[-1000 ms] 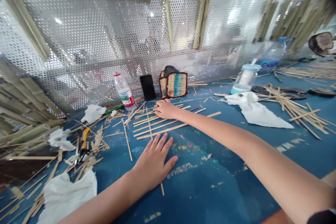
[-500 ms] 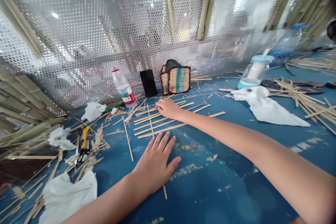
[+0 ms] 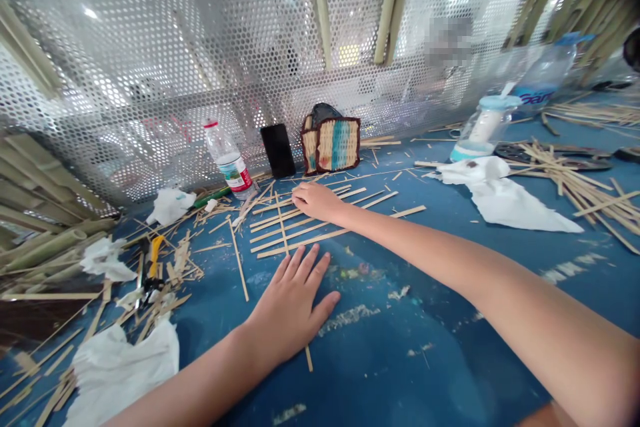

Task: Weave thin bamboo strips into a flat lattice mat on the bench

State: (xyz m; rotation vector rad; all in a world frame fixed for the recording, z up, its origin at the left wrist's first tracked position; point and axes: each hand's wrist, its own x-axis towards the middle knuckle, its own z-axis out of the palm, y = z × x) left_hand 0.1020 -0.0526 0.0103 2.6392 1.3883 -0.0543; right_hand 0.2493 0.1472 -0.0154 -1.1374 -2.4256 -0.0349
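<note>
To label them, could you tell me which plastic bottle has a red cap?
The small clear plastic bottle beside the black phone; the large clear bottle far right has a blue cap.

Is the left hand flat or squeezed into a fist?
Flat. The left hand lies palm down on the blue table, fingers stretched straight, thumb apart; a thin bamboo strip pokes out beneath it.

Bottle, phone, woven pouch — by the mesh screen.
</note>
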